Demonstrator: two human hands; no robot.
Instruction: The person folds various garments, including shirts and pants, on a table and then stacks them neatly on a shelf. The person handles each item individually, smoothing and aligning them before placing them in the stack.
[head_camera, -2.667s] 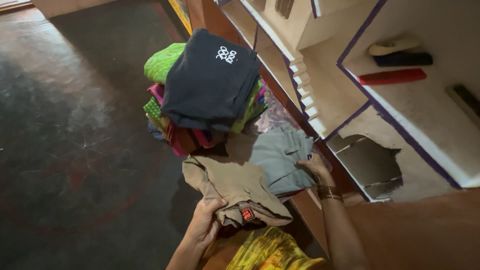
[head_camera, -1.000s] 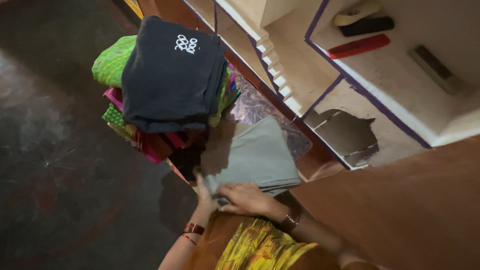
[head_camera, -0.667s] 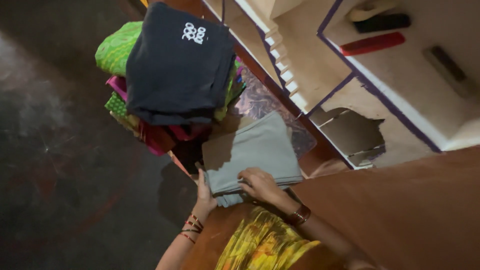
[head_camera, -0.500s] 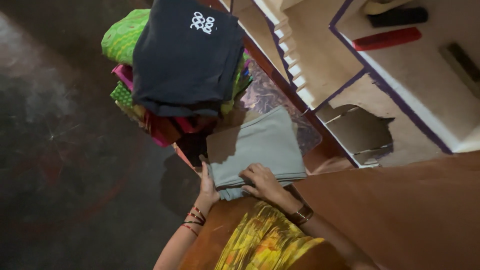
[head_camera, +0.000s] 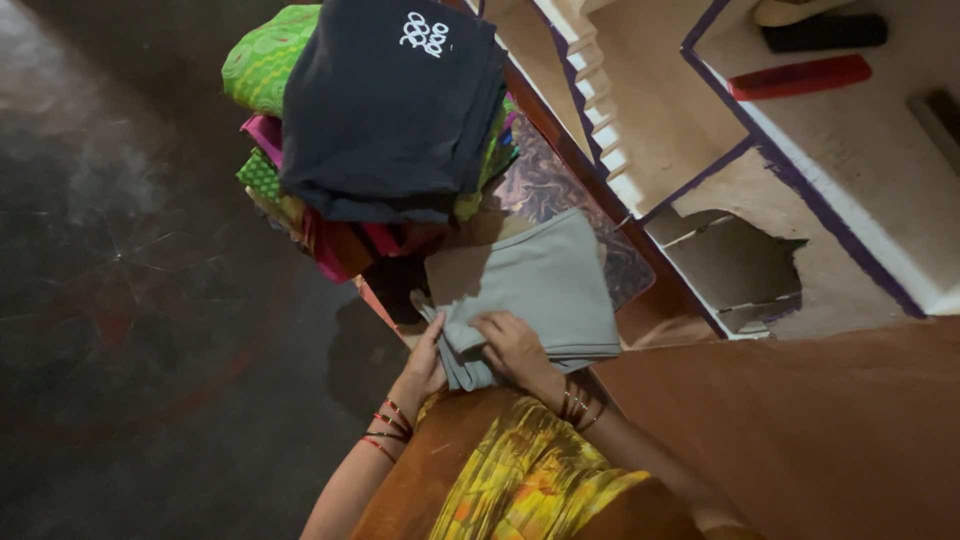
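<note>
A folded grey cloth lies flat on a low surface in front of me. My left hand grips its near left edge, fingers curled under the fold. My right hand rests flat on top of the cloth's near edge, pressing it down. Just beyond stands a tall stack of folded clothes topped by a dark navy garment with a small white print, with green and pink cloths underneath.
White wall shelves with purple edging rise at the right, holding a red comb and a dark object. A brown ledge runs along the lower right. The dark floor spreads to the left. A patterned sheet lies under the clothes.
The tan garment seen earlier is out of sight. The grey cloth has been folded into a neat rectangle. Both hands came to its near edge, and the view shifted slightly.
</note>
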